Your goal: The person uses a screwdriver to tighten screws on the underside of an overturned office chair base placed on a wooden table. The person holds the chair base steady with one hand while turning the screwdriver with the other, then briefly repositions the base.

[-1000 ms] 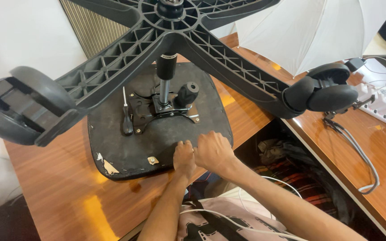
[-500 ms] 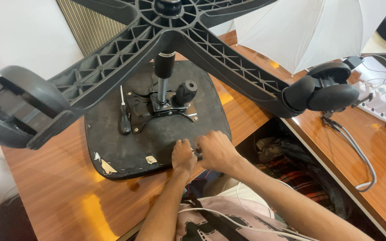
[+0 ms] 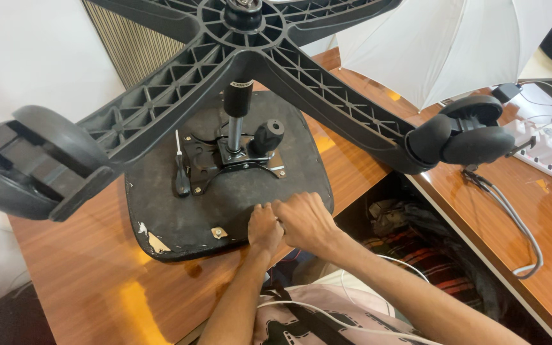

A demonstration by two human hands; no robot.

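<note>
An office chair lies upside down on a wooden table [image 3: 78,281]. Its black seat underside [image 3: 180,217] faces up. My left hand [image 3: 263,230] and my right hand [image 3: 306,222] press together on the seat's near edge, fingers curled; anything between them is hidden. A metal mechanism plate [image 3: 209,163] with a black knob [image 3: 268,135] and the gas cylinder [image 3: 236,115] sits behind the hands. A black-handled screwdriver [image 3: 181,174] lies on the seat to the left of the plate.
The chair's black star base [image 3: 244,38] spreads overhead, with one castor [image 3: 33,160] at the left and one [image 3: 471,135] at the right. A white umbrella [image 3: 455,45], a power strip [image 3: 551,150] and a grey cable [image 3: 519,223] occupy the right-hand desk. Bags [image 3: 416,236] fill the gap between.
Both hands stay at the seat's near edge, now pressed closer together. The view has shifted slightly.
</note>
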